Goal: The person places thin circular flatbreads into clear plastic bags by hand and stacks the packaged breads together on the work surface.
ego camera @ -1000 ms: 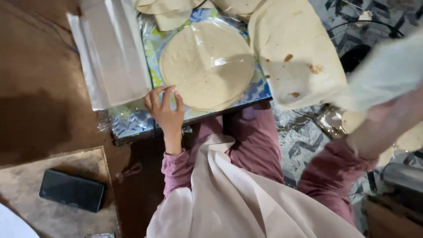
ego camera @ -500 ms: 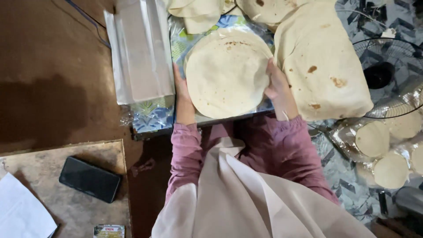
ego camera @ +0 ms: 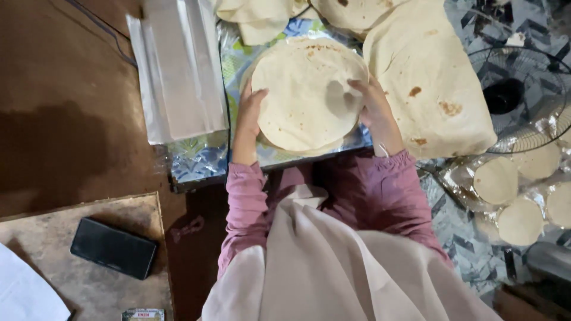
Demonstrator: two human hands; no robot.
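Phone point(ego camera: 113, 247) lies near left on a board point(ego camera: 53, 238); plastic bags point(ego camera: 178, 71) sit far left. Our left hand point(ego camera: 251, 113) cups the flatbread stack point(ego camera: 306, 89) at its left edge, fingers curled; our right hand point(ego camera: 372, 104) grips its right edge. Fan point(ego camera: 517, 95) stands far right.

Light: dim, warm, overhead | shadows: dark patch on brown floor point(ego camera: 65, 137) at left | glare: mild on plastic sheeting point(ego camera: 178, 65) | focus: soft, slightly blurred throughout
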